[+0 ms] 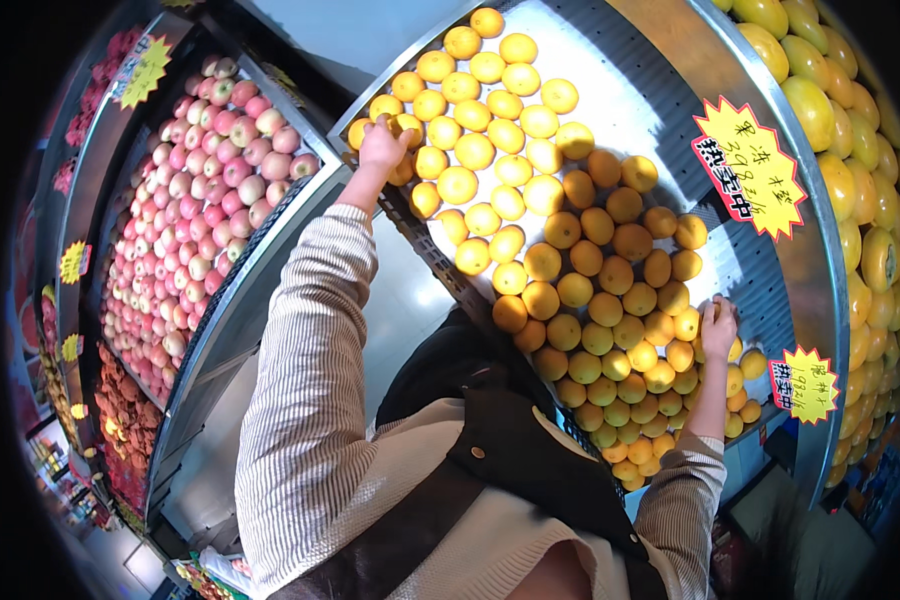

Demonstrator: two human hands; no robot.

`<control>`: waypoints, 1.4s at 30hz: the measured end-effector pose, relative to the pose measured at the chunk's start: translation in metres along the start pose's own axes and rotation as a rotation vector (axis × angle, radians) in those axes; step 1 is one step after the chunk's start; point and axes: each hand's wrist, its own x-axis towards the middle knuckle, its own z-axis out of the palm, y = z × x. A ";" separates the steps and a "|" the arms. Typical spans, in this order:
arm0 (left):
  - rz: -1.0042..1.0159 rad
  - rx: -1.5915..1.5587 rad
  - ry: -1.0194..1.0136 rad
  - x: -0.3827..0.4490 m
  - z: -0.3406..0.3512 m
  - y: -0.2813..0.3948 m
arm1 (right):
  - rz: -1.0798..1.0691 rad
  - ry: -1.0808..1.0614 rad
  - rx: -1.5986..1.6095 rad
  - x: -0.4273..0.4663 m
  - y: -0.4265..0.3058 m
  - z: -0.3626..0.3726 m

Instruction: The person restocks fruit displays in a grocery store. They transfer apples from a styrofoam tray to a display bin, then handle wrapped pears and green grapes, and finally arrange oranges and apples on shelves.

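Rows of oranges (475,151) lie on a sloped display shelf (664,135) in front of me, some in bright light and some in shadow. My left hand (384,146) reaches to the shelf's left corner, its fingers around an orange (406,129) beside other oranges. At the right side of the oranges is my right hand (718,324), its fingers curled at the edge of the rows; whether it holds a fruit cannot be told. Both arms are spread wide, in striped sleeves.
A slanted bin of red and pale apples (195,202) stands at the left. Beyond the shelf's metal rail (802,285), large yellow citrus fruits (840,187) are piled. Yellow starburst signs (750,169) with writing hang on the rail. Dark perforated edging (427,251) runs along the shelf's near side.
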 end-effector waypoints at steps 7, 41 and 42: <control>0.048 -0.137 -0.005 0.040 0.052 -0.028 | 0.254 -0.338 0.259 0.012 0.007 -0.040; 0.633 -0.292 0.037 -0.017 0.023 0.071 | -0.016 0.196 0.314 0.002 -0.117 -0.037; 0.614 -0.270 0.057 -0.012 0.022 0.056 | -0.013 0.158 0.327 0.015 -0.128 -0.034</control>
